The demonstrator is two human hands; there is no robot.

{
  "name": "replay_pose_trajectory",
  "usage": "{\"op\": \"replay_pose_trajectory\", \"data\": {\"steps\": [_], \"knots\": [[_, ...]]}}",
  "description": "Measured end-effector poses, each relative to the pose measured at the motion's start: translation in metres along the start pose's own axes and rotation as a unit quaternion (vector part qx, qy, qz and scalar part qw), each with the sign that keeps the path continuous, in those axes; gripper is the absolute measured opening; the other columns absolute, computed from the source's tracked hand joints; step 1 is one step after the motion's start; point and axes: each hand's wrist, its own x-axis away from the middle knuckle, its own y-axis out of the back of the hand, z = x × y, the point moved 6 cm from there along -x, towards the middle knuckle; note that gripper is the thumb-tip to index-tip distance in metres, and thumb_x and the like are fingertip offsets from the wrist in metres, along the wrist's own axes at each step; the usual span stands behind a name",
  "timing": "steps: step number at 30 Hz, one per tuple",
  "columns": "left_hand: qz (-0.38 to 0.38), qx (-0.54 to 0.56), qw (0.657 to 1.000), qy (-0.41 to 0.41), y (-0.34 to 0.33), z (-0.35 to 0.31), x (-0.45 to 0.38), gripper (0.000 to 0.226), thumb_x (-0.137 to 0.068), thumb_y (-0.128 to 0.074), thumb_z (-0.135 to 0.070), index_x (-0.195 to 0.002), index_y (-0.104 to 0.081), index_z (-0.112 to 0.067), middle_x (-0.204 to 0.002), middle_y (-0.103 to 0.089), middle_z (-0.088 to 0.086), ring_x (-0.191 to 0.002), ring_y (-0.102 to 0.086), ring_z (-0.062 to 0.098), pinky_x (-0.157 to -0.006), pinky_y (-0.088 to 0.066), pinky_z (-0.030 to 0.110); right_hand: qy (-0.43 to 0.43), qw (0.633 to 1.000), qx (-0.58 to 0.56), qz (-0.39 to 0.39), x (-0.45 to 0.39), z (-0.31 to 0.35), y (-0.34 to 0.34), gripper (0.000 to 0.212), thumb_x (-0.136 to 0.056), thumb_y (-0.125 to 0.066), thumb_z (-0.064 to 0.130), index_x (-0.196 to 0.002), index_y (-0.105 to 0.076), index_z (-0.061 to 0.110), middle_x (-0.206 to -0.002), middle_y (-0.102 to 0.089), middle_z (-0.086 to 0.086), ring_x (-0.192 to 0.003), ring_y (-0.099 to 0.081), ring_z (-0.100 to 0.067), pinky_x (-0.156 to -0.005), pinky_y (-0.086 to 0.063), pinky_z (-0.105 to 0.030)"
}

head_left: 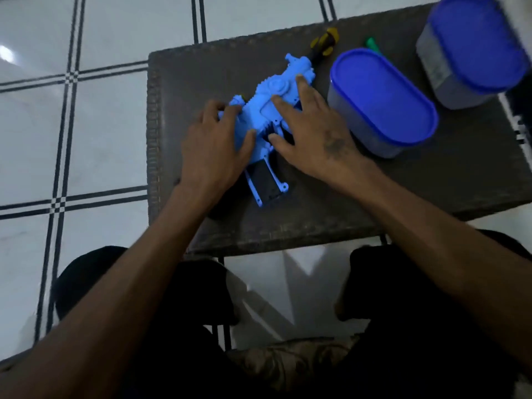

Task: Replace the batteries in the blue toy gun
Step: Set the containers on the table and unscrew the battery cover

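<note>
From the head view, the blue toy gun lies flat on the dark table, with both hands on top of it. The left hand covers the near-left part of the body, its fingers loosely bent over the rear end and its thumb resting against the middle of the shell; whether it truly clamps the toy or only steadies it I cannot tell for sure, though it looks like a light hold. The right hand lies flatter, its fingers spread and fairly straight, pressing down on the upper body, with the thumb at a dark opening in the middle. Just below both thumbs, toward the person, the grip juts out with a dark compartment showing between pale blue rails, which suggests the cover is already off; no cover is visible. No batteries can be made out anywhere, so I cannot say whether old cells are out or new ones in. Beyond the right fingertips, past the toy's far end, lies a yellow-and-black screwdriver, untouched. Right of the right hand stands an oval container with a blue lid, and farther right a second one, with a green object between them. My judgement: the toy is opened, and swapping cells and closing up are still ahead.
</note>
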Motion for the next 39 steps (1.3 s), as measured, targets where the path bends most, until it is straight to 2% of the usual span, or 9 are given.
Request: {"op": "replay_pose_trajectory", "data": {"steps": [3, 7, 14, 18, 21, 26, 31, 35, 39], "knots": [[-0.006, -0.007, 0.999, 0.032, 0.005, 0.003, 0.033, 0.054, -0.093, -0.048, -0.048, -0.136, -0.047, -0.016, -0.138, -0.045, 0.014, -0.119, -0.049, 0.036, -0.095, -0.041, 0.042, -0.034, 0.999, 0.008, 0.011, 0.014, 0.005, 0.0, 0.069, -0.092, -0.044, 0.056, -0.151, -0.029, 0.026, -0.157, -0.022, -0.022, -0.139, -0.032, -0.037, -0.114, -0.028, -0.046], [0.047, -0.02, 0.998, 0.041, 0.003, 0.008, 0.065, 0.063, -0.094, -0.047, -0.05, -0.146, -0.035, -0.018, -0.146, -0.04, 0.015, -0.123, -0.048, 0.038, -0.1, -0.038, 0.043, -0.063, 0.998, -0.012, 0.029, 0.021, 0.012, 0.003, 0.071, -0.091, -0.041, 0.063, -0.151, -0.028, 0.029, -0.152, -0.033, -0.02, -0.138, -0.033, -0.036, -0.116, -0.022, -0.049], [0.052, 0.012, 0.997, 0.054, 0.021, 0.029, 0.082, 0.054, -0.092, -0.052, -0.028, -0.143, -0.041, -0.019, -0.142, -0.045, 0.014, -0.12, -0.051, 0.035, -0.098, -0.042, 0.041, -0.04, 0.996, -0.03, 0.075, 0.019, 0.039, -0.003, 0.077, -0.083, -0.046, 0.071, -0.15, -0.03, 0.035, -0.154, -0.031, -0.02, -0.14, -0.028, -0.04, -0.117, -0.014, -0.056], [0.046, 0.0, 0.997, 0.063, 0.029, 0.049, 0.088, 0.051, -0.092, -0.052, -0.032, -0.142, -0.043, -0.025, -0.142, -0.045, 0.008, -0.117, -0.054, 0.03, -0.091, -0.047, 0.039, -0.028, 0.996, -0.036, 0.078, 0.011, 0.059, -0.006, 0.076, -0.085, -0.047, 0.068, -0.151, -0.029, 0.035, -0.156, -0.027, -0.02, -0.143, -0.023, -0.038, -0.118, -0.01, -0.055], [0.015, -0.01, 0.998, 0.057, 0.037, 0.05, 0.089, 0.046, -0.09, -0.054, -0.033, -0.134, -0.052, -0.021, -0.137, -0.049, 0.01, -0.117, -0.052, 0.031, -0.091, -0.046, 0.04, -0.031, 0.995, -0.045, 0.082, 0.012, 0.062, -0.004, 0.073, -0.088, -0.047, 0.065, -0.151, -0.03, 0.032, -0.158, -0.024, -0.018, -0.145, -0.022, -0.036, -0.119, -0.014, -0.053], [-0.056, 0.043, 0.997, 0.025, 0.049, 0.023, 0.069, 0.04, -0.09, -0.057, -0.029, -0.128, -0.058, -0.017, -0.136, -0.05, 0.009, -0.123, -0.047, 0.028, -0.098, -0.043, 0.04, -0.052, 0.995, -0.076, -0.041, 0.01, 0.024, 0.037, 0.053, -0.093, -0.055, 0.039, -0.142, -0.046, 0.021, -0.149, -0.039, -0.009, -0.136, -0.038, -0.029, -0.108, -0.038, -0.044], [-0.057, 0.117, 0.991, -0.033, 0.031, -0.041, 0.017, 0.034, -0.092, -0.055, -0.026, -0.123, -0.06, -0.015, -0.127, -0.055, 0.005, -0.117, -0.05, 0.025, -0.09, -0.044, 0.037, -0.089, 0.99, -0.013, -0.113, -0.002, -0.036, 0.077, 0.048, -0.089, -0.06, 0.035, -0.134, -0.053, 0.021, -0.142, -0.045, -0.012, -0.134, -0.038, -0.03, -0.107, -0.039, -0.044], [-0.028, 0.147, 0.987, -0.05, 0.008, -0.081, -0.037, 0.029, -0.092, -0.054, -0.025, -0.115, -0.062, -0.011, -0.114, -0.059, 0.009, -0.104, -0.057, 0.025, -0.087, -0.045, 0.041, -0.121, 0.989, 0.075, -0.028, -0.024, -0.074, 0.082, 0.069, -0.084, -0.061, 0.054, -0.143, -0.042, 0.025, -0.143, -0.04, -0.017, -0.134, -0.035, -0.036, -0.104, -0.037, -0.048], [0.006, 0.166, 0.985, -0.053, -0.015, -0.102, -0.081, 0.021, -0.091, -0.054, -0.021, -0.104, -0.064, -0.007, -0.103, -0.06, 0.011, -0.094, -0.058, 0.027, -0.082, -0.044, 0.042, -0.151, 0.98, 0.02, 0.128, -0.047, -0.106, 0.066, 0.089, -0.078, -0.063, 0.065, -0.151, -0.027, 0.029, -0.153, -0.037, -0.012, -0.136, -0.04, -0.033, -0.107, -0.037, -0.043]]}}
